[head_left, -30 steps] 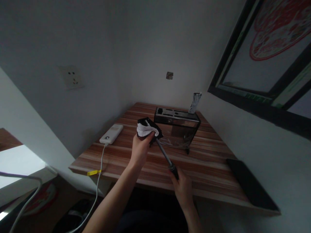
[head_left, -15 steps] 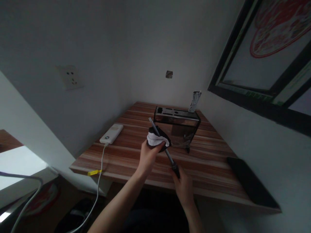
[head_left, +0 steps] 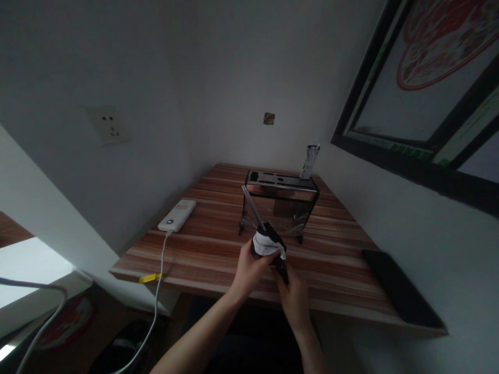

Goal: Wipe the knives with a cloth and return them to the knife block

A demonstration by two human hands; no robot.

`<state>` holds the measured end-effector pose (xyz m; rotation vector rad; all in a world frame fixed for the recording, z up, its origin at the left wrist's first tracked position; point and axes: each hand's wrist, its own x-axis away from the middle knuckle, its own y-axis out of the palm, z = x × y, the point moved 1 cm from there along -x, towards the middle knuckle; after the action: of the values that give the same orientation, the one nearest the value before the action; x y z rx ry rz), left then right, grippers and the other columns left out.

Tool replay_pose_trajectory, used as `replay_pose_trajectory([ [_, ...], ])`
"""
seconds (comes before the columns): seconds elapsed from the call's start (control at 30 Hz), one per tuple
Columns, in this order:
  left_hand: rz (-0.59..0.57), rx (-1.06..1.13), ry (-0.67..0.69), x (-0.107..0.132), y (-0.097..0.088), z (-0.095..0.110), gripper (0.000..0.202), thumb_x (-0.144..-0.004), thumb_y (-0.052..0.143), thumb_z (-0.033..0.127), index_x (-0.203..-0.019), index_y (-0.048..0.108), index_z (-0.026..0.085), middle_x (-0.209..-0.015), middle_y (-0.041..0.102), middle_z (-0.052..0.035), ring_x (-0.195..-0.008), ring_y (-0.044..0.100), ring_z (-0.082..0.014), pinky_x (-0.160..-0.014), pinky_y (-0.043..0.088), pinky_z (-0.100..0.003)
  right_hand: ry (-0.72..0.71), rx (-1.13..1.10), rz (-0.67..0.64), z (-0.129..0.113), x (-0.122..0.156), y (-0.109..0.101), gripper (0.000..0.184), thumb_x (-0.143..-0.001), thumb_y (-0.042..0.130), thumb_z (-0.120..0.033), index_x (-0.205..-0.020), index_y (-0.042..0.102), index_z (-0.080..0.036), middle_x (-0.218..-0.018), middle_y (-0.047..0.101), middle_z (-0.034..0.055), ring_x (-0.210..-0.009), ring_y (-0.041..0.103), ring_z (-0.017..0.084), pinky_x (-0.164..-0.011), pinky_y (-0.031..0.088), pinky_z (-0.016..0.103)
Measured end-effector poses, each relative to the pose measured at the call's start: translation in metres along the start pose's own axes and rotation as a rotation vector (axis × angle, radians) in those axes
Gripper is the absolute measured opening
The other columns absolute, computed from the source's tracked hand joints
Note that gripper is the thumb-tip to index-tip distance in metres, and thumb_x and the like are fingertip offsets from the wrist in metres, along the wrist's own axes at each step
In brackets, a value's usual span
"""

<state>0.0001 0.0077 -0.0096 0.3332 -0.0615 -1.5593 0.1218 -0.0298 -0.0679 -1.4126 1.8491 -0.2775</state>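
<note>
My left hand [head_left: 249, 267] is closed on a crumpled black and white cloth [head_left: 266, 244], which is wrapped round a thin metal rod [head_left: 252, 206] near its lower end. The rod slants up and to the left out of the cloth. My right hand [head_left: 293, 296] grips the rod's black handle [head_left: 283, 271] just below the cloth. Both hands are close together above the front of a wooden table [head_left: 218, 244]. Behind the rod stands a shiny metal knife holder [head_left: 284, 195] with slots in its top.
A white power bank [head_left: 177, 215] lies at the table's left, its white cable [head_left: 158, 283] with a yellow tag hanging over the edge. A dark flat tablet [head_left: 397, 291] lies at the right edge. A foil packet [head_left: 310, 161] leans in the corner. A wall socket [head_left: 107, 123] is at left.
My left hand has slid the cloth down the rod from its tip towards the handle, baring the upper shaft. The right hand has kept its place on the handle.
</note>
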Motion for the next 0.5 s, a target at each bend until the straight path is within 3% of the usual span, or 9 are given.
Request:
replay_pose_trajectory([
  [0.33,-0.081,-0.073,-0.005,0.0004,-0.0010,-0.0011,0.034,-0.055,0.076,0.020,-0.087,0.063,0.015,-0.088,0.072,-0.0080,-0.085,0.066,-0.0227,-0.077,0.051,-0.030,0.011,0.078,-0.005,0.0020,0.0004,0.0006,0.031,-0.087,0.044,-0.033,-0.100,0.065,-0.014,-0.083,0.072,0.0126,-0.076,0.069,0.026,-0.063,0.050,0.029],
  [0.5,-0.054,-0.064,-0.010,0.0023,-0.0032,-0.0013,0.035,-0.056,0.075,0.020,-0.088,0.064,0.016,-0.090,0.072,-0.0086,-0.087,0.066,-0.0238,-0.078,0.051,-0.031,0.006,0.069,0.008,0.0018,0.0007,0.0016,0.030,-0.086,0.046,-0.033,-0.102,0.065,-0.016,-0.087,0.072,0.0125,-0.077,0.069,0.025,-0.065,0.051,0.029],
])
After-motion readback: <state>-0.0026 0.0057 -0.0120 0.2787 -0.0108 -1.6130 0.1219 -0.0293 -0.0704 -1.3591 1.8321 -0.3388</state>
